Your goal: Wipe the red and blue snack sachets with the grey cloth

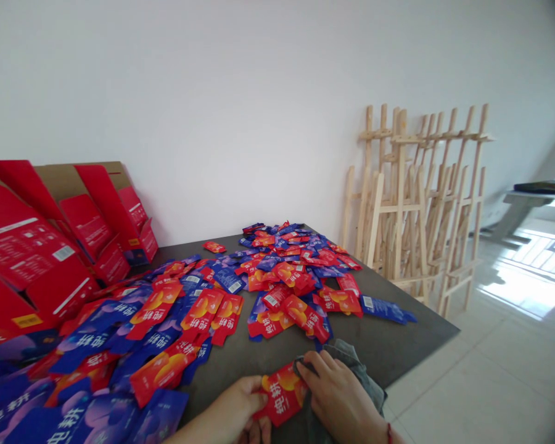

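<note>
Near the table's front edge, my left hand point(234, 408) pinches the left side of a small red carton point(283, 399) with orange fruit shapes and white characters. My right hand point(345, 396) grips a grey-green cloth point(361, 370), with a fold of it pressed against the carton's upper right corner. The cloth trails beneath and to the right of that hand. Just beyond the hands lies a loose pile of red cartons point(337, 301) and blue cartons point(383, 308), with more red-and-blue ones overlapping on the left.
Large opened red cardboard boxes point(41, 246) stand on the dark table point(222, 364) at the left, against the white wall point(240, 111). Wooden easels point(400, 203) lean together beyond the table's right edge. Pale floor tiles point(494, 370) show at the right.
</note>
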A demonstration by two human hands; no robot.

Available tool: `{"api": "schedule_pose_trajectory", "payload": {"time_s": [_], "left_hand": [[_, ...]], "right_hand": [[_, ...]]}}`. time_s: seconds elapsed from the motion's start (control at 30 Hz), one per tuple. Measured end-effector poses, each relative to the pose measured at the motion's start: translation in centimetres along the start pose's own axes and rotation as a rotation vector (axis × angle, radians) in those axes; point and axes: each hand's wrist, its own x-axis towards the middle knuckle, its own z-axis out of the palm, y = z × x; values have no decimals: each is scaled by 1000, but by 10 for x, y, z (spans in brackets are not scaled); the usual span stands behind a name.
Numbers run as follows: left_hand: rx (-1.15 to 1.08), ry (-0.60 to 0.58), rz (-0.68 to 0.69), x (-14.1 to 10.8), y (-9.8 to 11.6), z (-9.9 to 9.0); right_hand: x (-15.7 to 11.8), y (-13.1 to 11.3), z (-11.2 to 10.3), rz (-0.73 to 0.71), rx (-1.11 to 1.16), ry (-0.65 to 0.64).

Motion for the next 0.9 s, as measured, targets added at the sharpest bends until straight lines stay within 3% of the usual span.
{"api": "schedule_pose_trajectory", "payload": {"time_s": [0.17,0.47,0.6,0.77,0.9], "left_hand": [[25,36,-4,2,-1,2],[18,55,100,0,-2,4],[47,56,64,-1,-2,4],[58,68,39,-1,-2,4],[60,68,43,-2,0,5]], "right_hand": [[8,-6,-5,31,-21,-52],[24,-51,14,-197,-65,73],[14,-34,13,-121,-74,78],[-3,1,3,58,-131,-20],[-4,3,-2,87,-154,-33]]}}
